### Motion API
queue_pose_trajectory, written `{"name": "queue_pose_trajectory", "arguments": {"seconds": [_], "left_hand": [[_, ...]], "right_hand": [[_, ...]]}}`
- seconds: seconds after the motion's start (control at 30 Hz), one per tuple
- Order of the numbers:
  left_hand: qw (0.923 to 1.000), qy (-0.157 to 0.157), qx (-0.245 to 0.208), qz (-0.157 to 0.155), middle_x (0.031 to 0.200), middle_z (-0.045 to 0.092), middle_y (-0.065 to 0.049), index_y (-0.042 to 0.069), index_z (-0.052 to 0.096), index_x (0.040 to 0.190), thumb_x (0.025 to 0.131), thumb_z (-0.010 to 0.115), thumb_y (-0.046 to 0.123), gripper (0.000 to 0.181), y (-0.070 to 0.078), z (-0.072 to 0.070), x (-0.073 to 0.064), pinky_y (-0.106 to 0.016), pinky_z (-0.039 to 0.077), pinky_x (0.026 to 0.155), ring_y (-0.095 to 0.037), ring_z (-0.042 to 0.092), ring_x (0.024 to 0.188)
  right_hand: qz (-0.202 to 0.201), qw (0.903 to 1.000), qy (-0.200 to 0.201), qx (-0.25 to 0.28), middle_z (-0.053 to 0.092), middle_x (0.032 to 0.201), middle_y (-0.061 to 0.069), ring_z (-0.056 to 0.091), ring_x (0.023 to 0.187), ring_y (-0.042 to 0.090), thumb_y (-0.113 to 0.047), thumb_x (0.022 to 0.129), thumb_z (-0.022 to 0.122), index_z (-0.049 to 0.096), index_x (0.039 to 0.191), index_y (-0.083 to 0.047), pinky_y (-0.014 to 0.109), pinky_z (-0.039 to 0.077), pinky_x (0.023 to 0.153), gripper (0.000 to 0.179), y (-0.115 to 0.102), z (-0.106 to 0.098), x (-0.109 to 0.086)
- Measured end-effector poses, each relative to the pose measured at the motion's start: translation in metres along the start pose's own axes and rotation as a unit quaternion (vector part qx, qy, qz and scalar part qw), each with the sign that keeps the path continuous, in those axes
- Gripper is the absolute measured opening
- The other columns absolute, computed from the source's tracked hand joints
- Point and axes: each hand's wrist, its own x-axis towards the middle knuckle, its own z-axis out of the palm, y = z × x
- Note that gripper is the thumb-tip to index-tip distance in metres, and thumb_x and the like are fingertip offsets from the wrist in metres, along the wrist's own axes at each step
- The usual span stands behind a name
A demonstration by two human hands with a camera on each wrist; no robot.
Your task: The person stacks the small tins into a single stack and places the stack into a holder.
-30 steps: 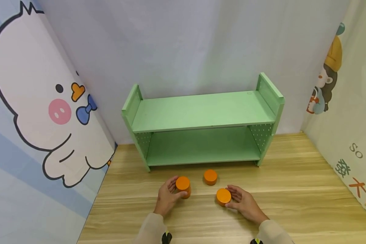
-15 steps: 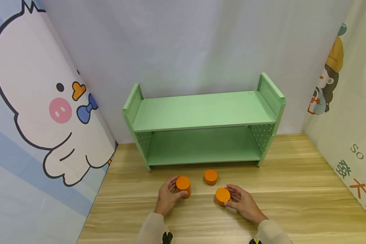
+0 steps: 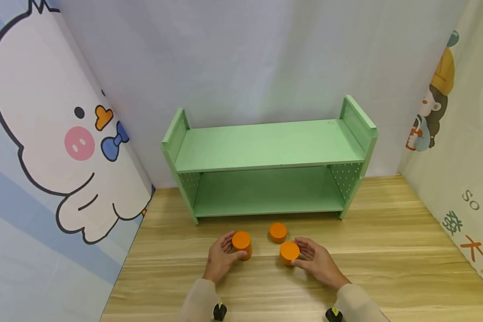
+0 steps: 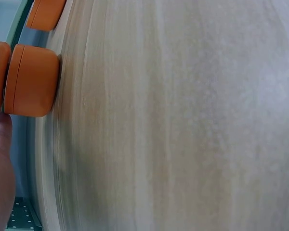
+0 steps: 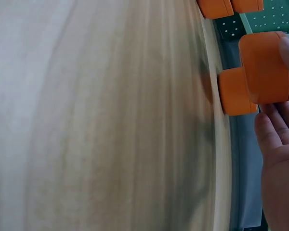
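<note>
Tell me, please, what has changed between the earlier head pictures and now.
The right hand has moved left and up in the head view, carrying its held orange disc nearer the lone disc. Nothing was newly taken hold of or let go. The left hand stays at the two-disc stack; the lone disc and green shelf stay put.

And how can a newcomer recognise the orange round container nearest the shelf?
Find the green two-tier shelf, then the wooden tabletop in front. The orange round container stands there alone, unlike the stacked pair and the held container in the right hand.
</note>
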Motion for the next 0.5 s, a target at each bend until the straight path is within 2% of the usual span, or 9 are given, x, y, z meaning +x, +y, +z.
{"name": "queue_pose_trajectory", "arguments": {"seconds": [0.1,0.33,0.5], "left_hand": [[0.9999,-0.001,0.0,0.015,0.133,0.057,-0.028,-0.011,0.053,0.134,0.078,0.087,0.011,0.069,-0.001,-0.001,-0.001,-0.037,0.051,0.103,-0.039,0.057,0.123],[0.9991,-0.006,-0.022,-0.035,0.138,0.055,-0.025,-0.008,0.051,0.138,0.079,0.084,0.001,0.068,0.0,-0.001,0.002,-0.043,0.044,0.109,-0.038,0.053,0.128],[0.9992,-0.003,-0.017,-0.037,0.137,0.056,-0.024,-0.007,0.052,0.137,0.079,0.084,0.002,0.068,0.0,-0.001,0.002,-0.043,0.045,0.109,-0.037,0.054,0.128]], "right_hand": [[-0.003,1.0,0.0,-0.002,0.054,0.134,0.031,0.053,0.125,0.044,0.0,0.083,0.08,0.047,0.136,0.016,0.036,0.047,0.106,0.065,-0.005,0.001,0.002],[-0.006,0.9999,-0.01,-0.008,0.054,0.136,0.029,0.052,0.127,0.042,-0.002,0.084,0.079,0.047,0.137,0.014,0.036,0.046,0.107,0.065,-0.015,0.004,0.008],[-0.028,0.9992,-0.005,-0.028,0.056,0.134,0.03,0.054,0.125,0.043,-0.001,0.083,0.08,0.049,0.135,0.014,0.036,0.047,0.106,0.063,-0.022,0.006,0.014]]}}
